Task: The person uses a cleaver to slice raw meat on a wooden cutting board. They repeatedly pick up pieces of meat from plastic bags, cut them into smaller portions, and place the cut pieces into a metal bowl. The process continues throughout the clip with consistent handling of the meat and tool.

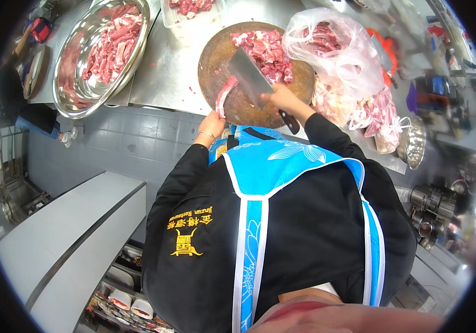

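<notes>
My right hand (284, 100) grips a cleaver (251, 75) with a broad steel blade and a dark handle. The blade slants across a round wooden chopping block (248, 112). Under my left hand (213, 125), at the block's near left edge, one end of a long strip of raw meat (224, 96) is held. That strip lies on the wood just left of the blade. A heap of cut raw meat (269, 52) covers the far right part of the block, partly behind the blade.
A large steel bowl (69, 83) of meat strips stands left on the steel table (165, 79). Behind is a plastic tub (194, 18) of meat. Bagged meat (329, 45), a second cleaver (381, 52) and a small metal bowl (416, 143) are right. Another person (25, 108) stands far left.
</notes>
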### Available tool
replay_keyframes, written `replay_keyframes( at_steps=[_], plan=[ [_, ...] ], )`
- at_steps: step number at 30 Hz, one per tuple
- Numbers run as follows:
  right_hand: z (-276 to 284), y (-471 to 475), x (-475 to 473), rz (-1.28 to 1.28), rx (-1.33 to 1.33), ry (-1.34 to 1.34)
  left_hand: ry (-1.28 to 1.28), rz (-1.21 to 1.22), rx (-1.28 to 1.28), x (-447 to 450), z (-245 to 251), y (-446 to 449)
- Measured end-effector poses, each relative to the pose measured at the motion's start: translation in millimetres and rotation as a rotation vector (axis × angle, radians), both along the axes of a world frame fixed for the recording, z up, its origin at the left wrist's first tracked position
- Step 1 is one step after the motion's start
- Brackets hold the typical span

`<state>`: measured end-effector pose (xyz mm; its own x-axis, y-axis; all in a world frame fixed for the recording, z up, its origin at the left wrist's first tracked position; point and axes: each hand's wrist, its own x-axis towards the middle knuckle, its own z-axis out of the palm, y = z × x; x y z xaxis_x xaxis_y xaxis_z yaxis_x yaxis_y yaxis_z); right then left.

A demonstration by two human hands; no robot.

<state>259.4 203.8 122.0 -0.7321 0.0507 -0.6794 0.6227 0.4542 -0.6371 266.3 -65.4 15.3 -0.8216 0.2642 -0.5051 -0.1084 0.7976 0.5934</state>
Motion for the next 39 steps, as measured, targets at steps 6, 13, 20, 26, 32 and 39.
replay_keyframes(
  at_steps=[6,13,20,26,32,39],
  plan=[
    [177,-4,-36,0.088,0.251,1.151,-0.011,0.010,0.009,-2,-5,0],
    [56,-39,5,0.239,0.439,0.846,-0.007,0.008,-0.021,2,0,0],
    [-56,21,9,0.402,0.397,0.253,-0.097,0.043,0.170,13,8,-27],
    [-3,2,21,-0.006,0.041,0.179,-0.599,0.418,0.635,28,22,-65],
    [18,20,51,-0.172,0.332,0.685,-0.536,0.279,0.662,-12,17,11],
    [30,24,91,0.094,0.397,0.543,-0.227,0.226,0.323,-18,15,50]
  ],
)
